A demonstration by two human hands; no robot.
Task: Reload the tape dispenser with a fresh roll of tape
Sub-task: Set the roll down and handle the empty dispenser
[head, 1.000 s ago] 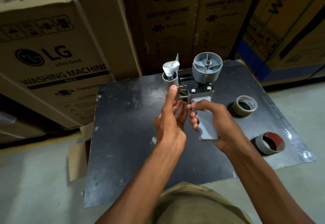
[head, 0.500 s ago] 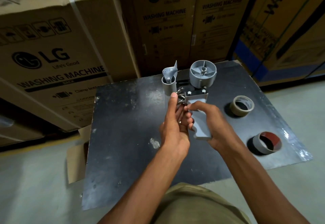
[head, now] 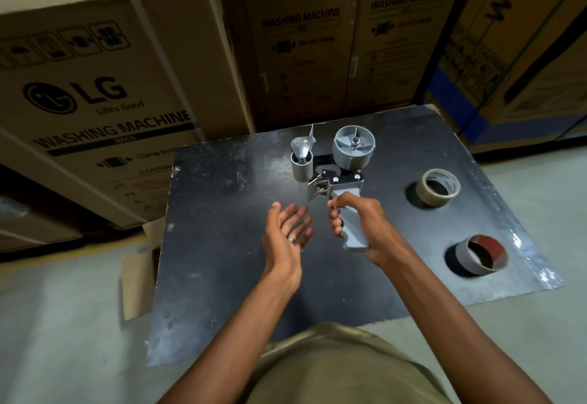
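Dispenser handle gripped in right hand; left hand spread empty beside it.

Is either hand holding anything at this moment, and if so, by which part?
The right hand holds the tape dispenser by its grey pistol handle, fingers wrapped round it. The left hand is open, palm up, holding nothing.

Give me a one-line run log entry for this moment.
right hand: gripping tape dispenser handle | left hand: open, empty | spool hub: bare | tape roll: on black board, untouched
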